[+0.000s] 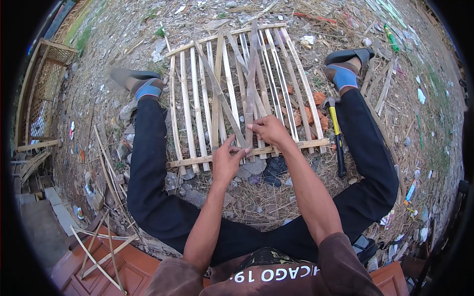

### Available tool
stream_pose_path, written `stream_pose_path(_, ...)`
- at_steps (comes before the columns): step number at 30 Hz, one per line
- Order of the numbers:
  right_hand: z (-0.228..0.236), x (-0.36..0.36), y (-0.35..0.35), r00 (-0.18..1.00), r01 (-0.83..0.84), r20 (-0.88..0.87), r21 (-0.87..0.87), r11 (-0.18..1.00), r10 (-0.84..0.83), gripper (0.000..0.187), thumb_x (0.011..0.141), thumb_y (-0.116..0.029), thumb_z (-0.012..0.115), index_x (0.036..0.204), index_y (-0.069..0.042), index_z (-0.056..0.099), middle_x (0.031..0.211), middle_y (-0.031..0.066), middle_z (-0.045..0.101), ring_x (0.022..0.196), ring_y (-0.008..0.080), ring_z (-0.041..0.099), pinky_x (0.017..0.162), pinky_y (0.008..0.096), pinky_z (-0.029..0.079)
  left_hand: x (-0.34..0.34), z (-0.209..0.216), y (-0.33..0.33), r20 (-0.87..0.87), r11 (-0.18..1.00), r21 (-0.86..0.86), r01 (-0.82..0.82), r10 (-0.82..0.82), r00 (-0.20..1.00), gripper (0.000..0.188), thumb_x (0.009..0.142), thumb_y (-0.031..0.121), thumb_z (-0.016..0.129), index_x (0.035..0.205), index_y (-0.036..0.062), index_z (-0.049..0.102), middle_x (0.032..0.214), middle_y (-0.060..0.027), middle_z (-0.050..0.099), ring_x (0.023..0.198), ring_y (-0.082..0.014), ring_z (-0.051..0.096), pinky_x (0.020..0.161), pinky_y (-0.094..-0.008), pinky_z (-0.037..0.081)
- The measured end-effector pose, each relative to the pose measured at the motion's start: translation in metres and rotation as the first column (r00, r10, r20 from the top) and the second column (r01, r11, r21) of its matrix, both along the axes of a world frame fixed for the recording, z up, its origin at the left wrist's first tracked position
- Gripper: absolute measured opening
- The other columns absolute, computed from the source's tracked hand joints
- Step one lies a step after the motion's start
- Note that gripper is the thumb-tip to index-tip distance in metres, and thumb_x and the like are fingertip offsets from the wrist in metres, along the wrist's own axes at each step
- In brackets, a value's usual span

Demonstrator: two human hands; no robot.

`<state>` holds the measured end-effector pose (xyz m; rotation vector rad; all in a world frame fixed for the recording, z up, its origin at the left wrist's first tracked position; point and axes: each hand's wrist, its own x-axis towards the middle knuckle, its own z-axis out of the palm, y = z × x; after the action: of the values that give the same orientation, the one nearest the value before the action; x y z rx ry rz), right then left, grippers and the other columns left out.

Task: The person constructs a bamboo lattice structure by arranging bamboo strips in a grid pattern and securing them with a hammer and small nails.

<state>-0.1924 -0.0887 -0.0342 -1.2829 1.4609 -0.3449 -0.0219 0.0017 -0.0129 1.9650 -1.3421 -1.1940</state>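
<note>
A frame of pale wooden slats lies on the ground between my legs, its upright slats spanning a far rail [185, 48] and a near rail [196, 161]. Across its middle rest loose grey-brown slats; a slanting slat [215, 85] and a nearly straight slat [253, 59] come together at their near ends, just above the near rail. My left hand [227, 162] is closed, thumb and fingers pinching the near end of the slanting slat. Slightly farther up, my right hand [270, 132] pinches the straight slat from its right side.
A hammer [337, 133] with a yellow and black handle lies beside my right leg. Broken orange bricks [316, 116] sit by the frame's right side. Loose sticks [109, 170] are scattered at left, near a reddish-brown panel [133, 261]. A lattice panel [47, 93] stands far left.
</note>
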Motion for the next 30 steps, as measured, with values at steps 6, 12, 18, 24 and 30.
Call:
stream_pose_path(6,-0.005,0.002,0.002,0.996,-0.025,-0.088,-0.041,0.999,0.021,0.036,0.087,-0.040,0.070,0.097,-0.006,0.077,0.073,0.0155,0.071,0.074,0.0290,0.071,0.075,0.0401,0.053,-0.006,0.004,0.002,-0.068,1.000,0.017,-0.012,0.013,0.998,0.065,0.085,0.019,0.078,0.133,-0.0136,0.052,0.085,-0.0144,0.074,0.079,-0.0134,0.066,0.077,-0.0311,0.052)
stream_pose_path(12,0.001,0.000,0.005,0.999,0.017,-0.042,-0.018,1.000,-0.017,0.035,0.087,-0.040,0.070,0.093,-0.006,0.078,0.065,0.0130,0.069,0.064,0.0269,0.068,0.067,0.0391,0.052,-0.010,0.005,0.002,-0.051,0.999,0.018,-0.028,0.029,0.998,0.062,0.085,0.017,0.078,0.131,-0.0152,0.053,0.084,-0.0134,0.073,0.078,-0.0132,0.066,0.075,-0.0299,0.051)
stream_pose_path(18,-0.001,0.000,0.003,1.000,0.021,-0.013,-0.002,1.000,-0.021,0.035,0.087,-0.038,0.071,0.088,-0.004,0.077,0.060,0.0086,0.067,0.056,0.0201,0.065,0.060,0.0354,0.050,-0.003,-0.022,-0.004,-0.165,0.995,0.072,-0.071,0.082,0.983,0.053,0.085,0.008,0.078,0.127,-0.0143,0.054,0.078,-0.0072,0.069,0.068,-0.0096,0.059,0.061,-0.0257,0.045)
stream_pose_path(24,-0.003,-0.001,0.007,0.996,0.070,0.064,-0.007,0.998,-0.070,0.033,0.091,-0.032,0.071,0.085,0.000,0.076,0.058,0.0038,0.063,0.052,0.0115,0.056,0.053,0.0310,0.044,-0.003,-0.018,-0.006,-0.204,0.992,0.102,-0.074,0.094,0.975,0.048,0.085,0.007,0.077,0.122,-0.0136,0.055,0.077,-0.0067,0.069,0.067,-0.0090,0.058,0.058,-0.0245,0.042)
stream_pose_path(30,0.002,0.000,0.009,0.998,0.064,0.030,-0.010,0.998,-0.063,0.031,0.090,-0.033,0.070,0.085,-0.004,0.077,0.059,0.0061,0.067,0.053,0.0162,0.062,0.056,0.0332,0.048,-0.001,-0.020,-0.003,-0.193,0.995,0.059,-0.086,0.096,0.976,0.048,0.082,0.017,0.080,0.118,-0.0088,0.062,0.078,-0.0093,0.072,0.071,-0.0134,0.064,0.069,-0.0310,0.049)
